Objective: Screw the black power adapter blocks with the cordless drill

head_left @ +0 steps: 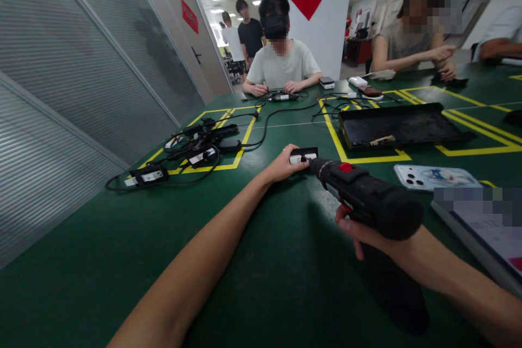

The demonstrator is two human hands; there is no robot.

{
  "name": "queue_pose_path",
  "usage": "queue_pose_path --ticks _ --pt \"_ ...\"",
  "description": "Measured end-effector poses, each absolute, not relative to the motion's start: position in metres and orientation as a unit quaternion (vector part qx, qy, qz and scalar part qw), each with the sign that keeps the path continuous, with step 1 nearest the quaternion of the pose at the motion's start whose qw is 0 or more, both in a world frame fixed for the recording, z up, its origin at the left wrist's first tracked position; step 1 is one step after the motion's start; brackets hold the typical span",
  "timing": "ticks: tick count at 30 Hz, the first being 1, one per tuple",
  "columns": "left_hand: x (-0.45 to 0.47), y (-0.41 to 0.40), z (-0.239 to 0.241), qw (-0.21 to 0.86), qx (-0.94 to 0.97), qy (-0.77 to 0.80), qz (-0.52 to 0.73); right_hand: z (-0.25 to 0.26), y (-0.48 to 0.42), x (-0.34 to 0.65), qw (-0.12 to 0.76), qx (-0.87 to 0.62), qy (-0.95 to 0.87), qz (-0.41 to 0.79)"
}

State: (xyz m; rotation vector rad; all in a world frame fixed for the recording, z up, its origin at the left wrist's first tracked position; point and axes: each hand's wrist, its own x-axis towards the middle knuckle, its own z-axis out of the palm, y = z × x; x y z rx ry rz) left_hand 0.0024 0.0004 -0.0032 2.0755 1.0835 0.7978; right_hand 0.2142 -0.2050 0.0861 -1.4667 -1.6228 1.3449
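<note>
My hands are apart: the left (282, 167) is clamped on a small black-and-white block (304, 152) on the bench (244, 261), well in from its left edge. My right hand (362, 230) grips a drill (361, 190), its tip at the block; I can't tell whether they touch. Cords (199, 138) lie nearer the left edge. A person (284, 62) sits at the far edge.

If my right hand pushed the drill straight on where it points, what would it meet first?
Probably the small black-and-white block at your left hand; the drill seems to reach it, but contact is unclear.
</note>
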Motion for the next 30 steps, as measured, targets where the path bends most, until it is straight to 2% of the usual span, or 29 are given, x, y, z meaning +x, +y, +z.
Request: queue_pose_path --ticks 12,21,30 --pt "0.004 -0.003 0.0 0.328 0.789 0.422 0.302 0.094 -0.21 0.216 0.268 -0.562 -0.601 0.502" --pt "0.004 -0.001 0.0 0.336 0.789 0.421 0.295 0.074 -0.202 0.219 0.277 -0.535 -0.618 0.505" --pt "0.004 -0.003 0.001 0.35 0.788 0.414 0.293 0.097 -0.209 0.214 0.271 -0.543 -0.607 0.514"
